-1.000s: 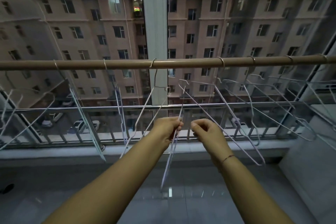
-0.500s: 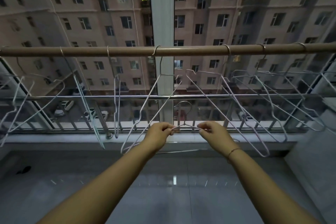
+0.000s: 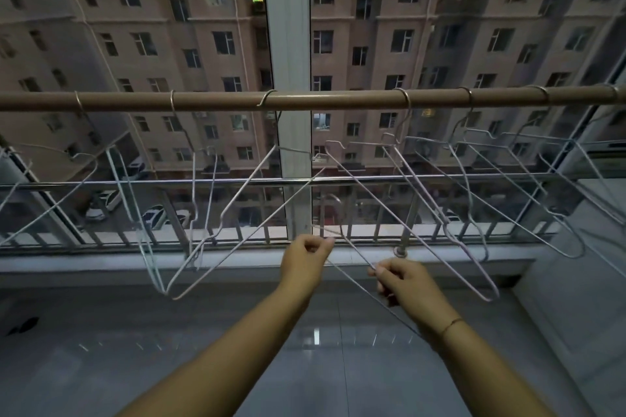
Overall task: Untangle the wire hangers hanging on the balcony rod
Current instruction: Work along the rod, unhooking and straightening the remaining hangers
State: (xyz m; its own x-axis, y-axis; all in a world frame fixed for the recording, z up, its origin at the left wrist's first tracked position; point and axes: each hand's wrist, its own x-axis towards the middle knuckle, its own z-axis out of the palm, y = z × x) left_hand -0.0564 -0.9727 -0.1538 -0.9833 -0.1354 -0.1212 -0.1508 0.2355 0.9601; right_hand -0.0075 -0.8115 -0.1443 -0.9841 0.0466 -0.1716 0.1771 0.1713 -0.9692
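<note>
Head camera: both hands work below the long brown balcony rod, on 1 loose white wire hanger that hangs from nothing but them, in front of the grey metal railing. The left hand is curled and pinches the wire near the hanger's neck, whose hook seems to rise just above it. The right hand pinches a lower stretch of the same wire between thumb and fingertips.

This hanger looks free of its neighbours, so I judge the step to be rehanging it. About 7 hooks sit on the rod. At the right, the crowded white wire hangers cross one another; the slanted white wire hanger hangs just left of the pale window post.

Doing it well means turning the hook upward, lifting it clear of the slanted frames, and setting it on the bare rod between the centre hook and the right cluster, without threading through another triangle. Thin wire snags easily, so a slow lift suits it.
</note>
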